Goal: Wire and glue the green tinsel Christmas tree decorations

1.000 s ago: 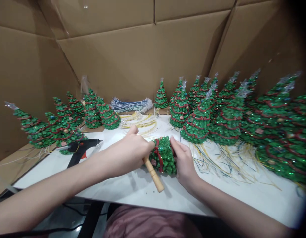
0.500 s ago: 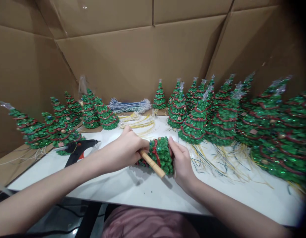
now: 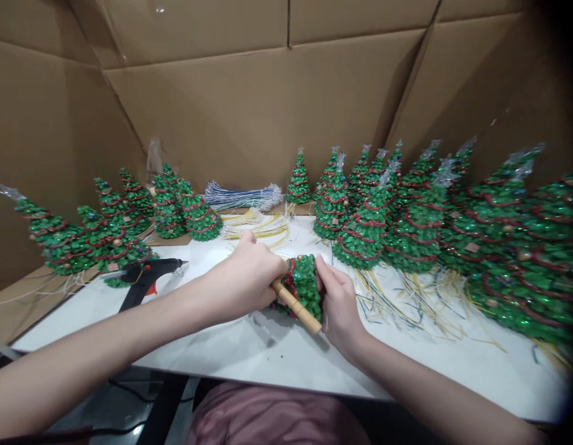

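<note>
A small green Christmas tree (image 3: 306, 282) with red garland lies on its side at the middle of the white table (image 3: 277, 352). My right hand (image 3: 338, 303) is wrapped round its right end. My left hand (image 3: 249, 278) is closed on a wooden stick (image 3: 298, 307) that lies across the tree's front and points toward me, its near end sticking out below the tree.
Several finished trees (image 3: 409, 225) stand in rows at the right, with more trees (image 3: 105, 232) at the left. A black glue gun (image 3: 144, 278) lies at the left. Bundles of blue wires (image 3: 242, 198) and yellow wires (image 3: 263, 227) lie behind. Cardboard walls (image 3: 249, 111) enclose the table.
The stick's near end has swung to the right and up against the tree. The tree has turned slightly between my hands, which stay in place.
</note>
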`<move>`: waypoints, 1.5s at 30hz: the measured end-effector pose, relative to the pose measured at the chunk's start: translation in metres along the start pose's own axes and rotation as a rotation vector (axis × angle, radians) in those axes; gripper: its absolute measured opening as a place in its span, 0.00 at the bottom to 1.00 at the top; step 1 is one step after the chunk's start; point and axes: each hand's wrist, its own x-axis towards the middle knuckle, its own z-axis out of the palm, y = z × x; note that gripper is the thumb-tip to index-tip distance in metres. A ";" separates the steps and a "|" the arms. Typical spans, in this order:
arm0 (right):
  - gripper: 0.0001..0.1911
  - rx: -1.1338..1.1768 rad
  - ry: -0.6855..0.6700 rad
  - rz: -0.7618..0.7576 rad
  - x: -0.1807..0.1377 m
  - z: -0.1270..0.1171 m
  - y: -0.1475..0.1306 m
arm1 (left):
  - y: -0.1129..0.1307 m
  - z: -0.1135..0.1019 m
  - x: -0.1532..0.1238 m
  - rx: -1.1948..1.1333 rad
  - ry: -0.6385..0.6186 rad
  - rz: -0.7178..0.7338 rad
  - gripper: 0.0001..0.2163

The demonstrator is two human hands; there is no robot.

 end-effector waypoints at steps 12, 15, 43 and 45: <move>0.24 -0.067 -0.044 -0.023 0.000 -0.001 -0.002 | -0.008 0.011 -0.001 -0.067 0.090 0.057 0.04; 0.25 -0.077 -0.055 -0.028 0.000 -0.002 -0.003 | -0.017 0.013 -0.003 -0.124 0.087 0.110 0.05; 0.25 -0.084 -0.071 0.008 -0.004 -0.001 -0.003 | -0.028 0.031 -0.054 -0.650 0.535 0.110 0.07; 0.25 -0.087 -0.072 0.007 -0.004 -0.001 -0.003 | -0.025 0.038 -0.054 -0.672 0.551 0.092 0.08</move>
